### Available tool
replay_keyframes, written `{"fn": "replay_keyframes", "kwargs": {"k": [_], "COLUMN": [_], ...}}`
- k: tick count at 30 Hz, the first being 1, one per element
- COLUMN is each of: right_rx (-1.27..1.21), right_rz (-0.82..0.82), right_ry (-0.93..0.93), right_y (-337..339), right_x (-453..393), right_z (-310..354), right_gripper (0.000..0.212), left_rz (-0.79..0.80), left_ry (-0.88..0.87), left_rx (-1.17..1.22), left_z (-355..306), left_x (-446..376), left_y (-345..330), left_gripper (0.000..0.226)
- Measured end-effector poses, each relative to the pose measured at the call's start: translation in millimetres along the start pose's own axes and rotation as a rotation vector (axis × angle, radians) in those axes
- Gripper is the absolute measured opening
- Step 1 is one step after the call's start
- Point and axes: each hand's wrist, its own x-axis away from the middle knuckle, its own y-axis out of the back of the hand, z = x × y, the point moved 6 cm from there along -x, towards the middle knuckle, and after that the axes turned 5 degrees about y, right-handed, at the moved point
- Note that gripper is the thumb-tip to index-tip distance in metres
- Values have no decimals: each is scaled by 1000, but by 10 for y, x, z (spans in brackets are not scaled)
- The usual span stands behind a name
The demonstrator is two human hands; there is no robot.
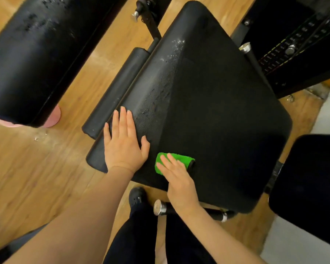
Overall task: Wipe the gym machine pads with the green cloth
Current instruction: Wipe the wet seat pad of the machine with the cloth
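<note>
A large black seat pad [217,111] of the gym machine fills the middle of the view, with white spray droplets along its left ridge. My left hand [125,141] lies flat on the pad's near left corner, fingers straight. My right hand [177,178] presses the folded green cloth [181,159] onto the pad's near edge with straight fingers. A narrower black roller pad [114,94] runs along the seat's left side. A thick black cylinder pad [32,60], also speckled with droplets, hangs at upper left.
Another black pad [309,183] sits at the right edge. A chrome-capped black handle [179,208] sticks out below the seat pad. The weight stack [293,48] stands at upper right. My dark-clothed legs and a shoe [137,195] are on the wooden floor [36,168].
</note>
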Motion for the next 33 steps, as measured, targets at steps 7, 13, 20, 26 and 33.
{"fn": "replay_keyframes", "kwargs": {"k": [7,13,20,26,33], "right_rx": [40,133,147,76,134], "right_rz": [-141,-130,-167,68,-151], "right_ry": [-150,-299,-283,-287,-292], "right_y": [607,626,-102,-306,370], "right_x": [-640,-1404,-396,48,-658], "right_z": [-292,-370,349,564,373], "right_gripper": [44,53,57,58,50], "left_rz": [22,89,204,251,230], "left_ry": [-35,-184,-254,-280,-268], "left_rx": [58,131,45,53,46], "left_z": [22,232,759,768,734], "left_x": [25,158,542,537,531], "left_y": [81,136,32,48,46], "left_gripper": [73,71,96,114,110]}}
